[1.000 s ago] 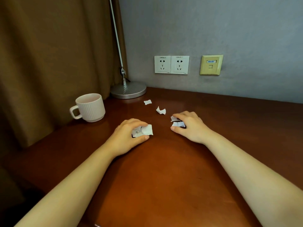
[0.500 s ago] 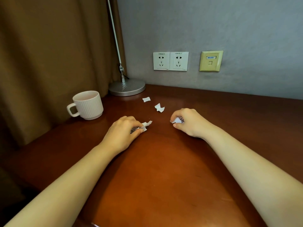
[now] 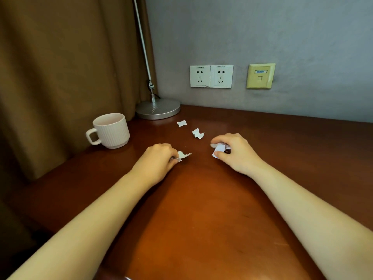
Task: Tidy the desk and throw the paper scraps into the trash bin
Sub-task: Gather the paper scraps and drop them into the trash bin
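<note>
While both forearms lie stretched across the glossy reddish-brown wooden desk point(image 3: 201, 229), each hand has paper in it. So the left hand point(image 3: 154, 165) is knuckles-up with fingers curled, pinching a small torn white paper scrap point(image 3: 184, 155) that pokes out to the right of the fingertips, low over the wood. Can't tell if it actually touches the desk. Over on the other side the right hand point(image 3: 237, 155) is curled too, thumb and fingers bunched round a crumpled white wad of paper bits point(image 3: 219, 148), close over the surface. Both hands are near each other but apart, with bare wood between them.

Two more bits lie loose on the desk beyond the hands. One is a curled white torn piece point(image 3: 198, 133) just past the gap between the hands. Further back is a small flat white piece point(image 3: 181, 123), near the round brushed-metal lamp base point(image 3: 158, 108). From that base a thin metal lamp pole point(image 3: 144, 49) runs up out of the top of the shot.

Left of the left hand a pale pink ribbed ceramic mug point(image 3: 111, 130) stands upright, handle pointing left, by the brown curtain point(image 3: 60, 77). On the grey wall point(image 3: 262, 33) there's a pair of white power sockets point(image 3: 211, 76), and a yellowish square data port plate point(image 3: 260, 76) to their right.
</note>
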Motion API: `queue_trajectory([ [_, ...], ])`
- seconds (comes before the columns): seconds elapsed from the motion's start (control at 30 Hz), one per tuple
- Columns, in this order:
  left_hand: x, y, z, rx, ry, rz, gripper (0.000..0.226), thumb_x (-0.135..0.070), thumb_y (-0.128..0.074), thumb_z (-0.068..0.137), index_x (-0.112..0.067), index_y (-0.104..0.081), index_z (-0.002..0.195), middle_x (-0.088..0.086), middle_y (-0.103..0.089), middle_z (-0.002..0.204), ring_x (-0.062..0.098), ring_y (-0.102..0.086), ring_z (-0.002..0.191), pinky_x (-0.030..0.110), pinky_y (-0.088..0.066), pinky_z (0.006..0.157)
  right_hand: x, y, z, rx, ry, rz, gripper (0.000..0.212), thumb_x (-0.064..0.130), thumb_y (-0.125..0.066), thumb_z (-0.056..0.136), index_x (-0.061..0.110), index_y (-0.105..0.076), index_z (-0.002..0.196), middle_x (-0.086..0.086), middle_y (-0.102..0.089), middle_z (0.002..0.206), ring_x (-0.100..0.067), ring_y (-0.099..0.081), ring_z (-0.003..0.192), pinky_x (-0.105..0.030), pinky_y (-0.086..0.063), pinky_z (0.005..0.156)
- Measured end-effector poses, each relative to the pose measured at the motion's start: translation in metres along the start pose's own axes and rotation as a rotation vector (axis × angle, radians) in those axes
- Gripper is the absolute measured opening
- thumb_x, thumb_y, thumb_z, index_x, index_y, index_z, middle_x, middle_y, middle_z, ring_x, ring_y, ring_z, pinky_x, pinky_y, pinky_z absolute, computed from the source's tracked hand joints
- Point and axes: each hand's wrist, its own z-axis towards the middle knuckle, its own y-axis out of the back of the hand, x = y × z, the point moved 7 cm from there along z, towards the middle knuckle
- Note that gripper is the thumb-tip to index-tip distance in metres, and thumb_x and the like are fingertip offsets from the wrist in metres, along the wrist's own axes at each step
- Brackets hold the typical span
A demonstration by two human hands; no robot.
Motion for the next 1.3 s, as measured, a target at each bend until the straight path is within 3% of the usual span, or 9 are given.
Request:
queue_trajectory([
  [0.1, 0.003, -0.001, -0.005, -0.058, 0.026, -0.038, 0.025, -0.025, -0.053, 0.094, -0.018, -0.065, 0.115, 0.001, -0.062, 0.112, 0.015, -0.057, 0.104, 0.023, -0.042, 0.082, -0.008, 0.004, -0.003, -0.020, -0.089, -0.113, 0.052, 0.035, -0.065, 0.085, 0.023, -0.048, 0.133, -0.001, -0.047, 0.138, -0.021, -0.035, 0.129, -0.035, -0.036, 0.102],
  [0.2, 0.009, -0.003, -0.015, -0.071, 0.094, -0.234, 0.043, -0.029, -0.057, 0.092, -0.021, -0.051, 0.134, 0.000, -0.053, 0.136, 0.016, -0.045, 0.127, 0.028, -0.035, 0.104, -0.014, 0.007, -0.006, -0.012, -0.186, -0.222, 0.066, 0.048, -0.062, 0.083, 0.021, -0.040, 0.140, -0.005, -0.042, 0.142, -0.025, -0.035, 0.131, -0.038, -0.037, 0.103],
  [0.33, 0.016, 0.001, -0.023, -0.054, 0.158, -0.280, 0.057, -0.037, -0.051, 0.093, -0.026, -0.031, 0.146, -0.005, -0.033, 0.151, 0.013, -0.024, 0.141, 0.036, -0.022, 0.114, -0.011, 0.001, -0.003, 0.075, -0.191, -0.199, 0.064, 0.042, -0.059, 0.088, 0.017, -0.037, 0.142, -0.010, -0.041, 0.143, -0.028, -0.037, 0.132, -0.037, -0.038, 0.103],
  [0.53, 0.028, -0.008, -0.026, -0.009, 0.312, -0.264, 0.055, -0.032, -0.051, 0.094, -0.021, -0.034, 0.145, 0.004, -0.040, 0.145, 0.020, -0.033, 0.136, 0.035, -0.031, 0.109, 0.001, -0.001, 0.002, 0.110, -0.170, -0.120, 0.027, 0.026, -0.063, 0.088, 0.013, -0.065, 0.113, -0.008, -0.057, 0.118, -0.025, -0.058, 0.100, -0.026, -0.042, 0.075],
  [0.77, 0.022, -0.003, -0.018, -0.057, 0.335, -0.325, 0.028, -0.018, -0.059, 0.090, -0.015, -0.058, 0.118, 0.005, -0.057, 0.119, 0.017, -0.051, 0.106, 0.025, -0.038, 0.079, 0.010, 0.000, 0.006, 0.093, -0.144, -0.089, 0.008, 0.010, -0.059, 0.090, 0.016, -0.065, 0.088, -0.004, -0.060, 0.089, -0.012, -0.053, 0.069, -0.016, -0.033, 0.051],
  [0.93, 0.025, -0.002, -0.013, -0.030, 0.376, -0.290, 0.030, -0.013, -0.060, 0.090, -0.015, -0.059, 0.120, 0.009, -0.057, 0.123, 0.026, -0.054, 0.113, 0.029, -0.044, 0.079, 0.008, -0.002, 0.005, 0.028, -0.119, -0.034, 0.016, 0.007, -0.056, 0.091, 0.015, -0.069, 0.092, -0.001, -0.060, 0.088, -0.014, -0.056, 0.078, -0.011, -0.034, 0.053],
  [1.07, 0.029, -0.003, -0.012, -0.046, 0.386, -0.327, 0.023, -0.008, -0.058, 0.089, -0.015, -0.063, 0.110, 0.010, -0.059, 0.118, 0.025, -0.056, 0.106, 0.029, -0.045, 0.075, 0.022, -0.004, 0.006, -0.003, -0.027, 0.216, 0.010, 0.014, -0.060, 0.089, 0.020, -0.067, 0.087, 0.002, -0.065, 0.091, -0.006, -0.056, 0.080, -0.011, -0.041, 0.065],
  [1.2, 0.039, -0.002, -0.016, -0.066, 0.410, -0.388, 0.022, -0.005, -0.055, 0.090, -0.017, -0.064, 0.106, 0.007, -0.057, 0.121, 0.021, -0.053, 0.099, 0.024, -0.041, 0.067, 0.048, -0.021, 0.014, 0.111, 0.057, 0.290, 0.019, 0.014, -0.063, 0.087, 0.023, -0.066, 0.103, 0.005, -0.064, 0.088, -0.009, -0.059, 0.083, -0.016, -0.047, 0.073],
  [1.3, 0.044, -0.006, -0.019, 0.023, 0.365, -0.430, 0.037, -0.010, -0.058, 0.088, -0.019, -0.057, 0.123, 0.003, -0.051, 0.134, 0.021, -0.047, 0.123, 0.026, -0.042, 0.087, 0.054, -0.041, 0.018, 0.197, 0.062, 0.197, 0.033, 0.015, -0.062, 0.088, 0.020, -0.061, 0.120, 0.008, -0.056, 0.089, -0.004, -0.052, 0.079, -0.009, -0.039, 0.067],
])
